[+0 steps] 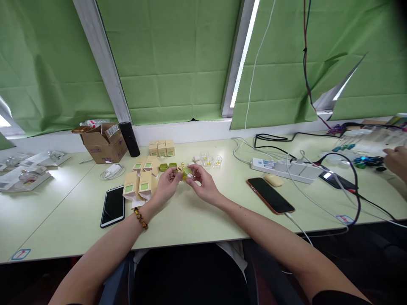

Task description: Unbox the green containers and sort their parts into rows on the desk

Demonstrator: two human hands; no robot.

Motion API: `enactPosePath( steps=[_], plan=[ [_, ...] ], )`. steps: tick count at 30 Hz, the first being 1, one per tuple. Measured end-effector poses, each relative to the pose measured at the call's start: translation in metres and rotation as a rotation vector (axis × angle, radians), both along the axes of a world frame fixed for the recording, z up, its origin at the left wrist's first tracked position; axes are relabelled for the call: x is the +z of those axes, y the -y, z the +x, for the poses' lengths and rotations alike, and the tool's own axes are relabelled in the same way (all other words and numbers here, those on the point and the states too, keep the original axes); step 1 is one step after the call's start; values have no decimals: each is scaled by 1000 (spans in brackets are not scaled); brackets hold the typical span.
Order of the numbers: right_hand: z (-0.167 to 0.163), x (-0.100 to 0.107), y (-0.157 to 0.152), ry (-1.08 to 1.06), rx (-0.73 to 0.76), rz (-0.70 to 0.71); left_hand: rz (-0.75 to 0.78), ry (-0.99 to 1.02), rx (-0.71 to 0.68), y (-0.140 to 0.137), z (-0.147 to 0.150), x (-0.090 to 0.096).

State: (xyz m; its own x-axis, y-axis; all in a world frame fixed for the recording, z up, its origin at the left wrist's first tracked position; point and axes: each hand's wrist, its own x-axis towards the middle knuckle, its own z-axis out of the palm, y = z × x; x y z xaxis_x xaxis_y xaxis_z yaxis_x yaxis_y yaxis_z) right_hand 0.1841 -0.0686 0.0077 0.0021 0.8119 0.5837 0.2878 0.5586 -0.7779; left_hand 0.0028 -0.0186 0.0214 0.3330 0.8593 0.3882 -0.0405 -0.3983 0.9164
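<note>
My left hand [168, 184] and my right hand [205, 185] meet over the middle of the table, fingers pinched. Between their fingertips is a small yellow-green piece [185, 173], whose exact kind is too small to make out. Just behind my left fingers lies an olive-green open case [168, 166]. Past my right fingertips sit several small clear plastic holders [208, 160] with yellowish bits inside. Left of my left hand stand small kraft paper boxes [146, 184] with green windows, some with white flaps out at the front. A beaded bracelet [140, 218] circles my left wrist.
More small boxes [162, 148] stand at the back, near a black cylinder [129, 139] and a cardboard carton [104, 142]. Phones lie left [113, 206] and right [270, 195]. A power strip [286, 169] trails cables. Another person's hand [396, 163] is at far right.
</note>
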Motion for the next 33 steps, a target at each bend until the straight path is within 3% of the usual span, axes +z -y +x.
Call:
enactPosePath(
  steps=[5, 10, 16, 21, 25, 29, 33],
  plan=[
    [-1, -2, -4, -286, 227, -184, 21, 20, 35, -3, -2, 7],
    [-3, -3, -3, -298, 248, -241, -46, 5, 54, -8, -7, 9],
    [-3, -3, -1, -230, 262, -275, -167, 86, -55, -15, -10, 3],
    [3, 3, 0, -228, 260, -259, -205, 266, 37, -11, -10, 13],
    [9, 13, 0, -339, 279, -204, -353, 418, 89, -13, -13, 22],
    [10, 19, 0, -434, 266, -162, -550, 415, 87, -10, -8, 18],
    [9, 22, -2, -458, 230, -132, -628, 367, 18, -2, -1, 10]
  ],
)
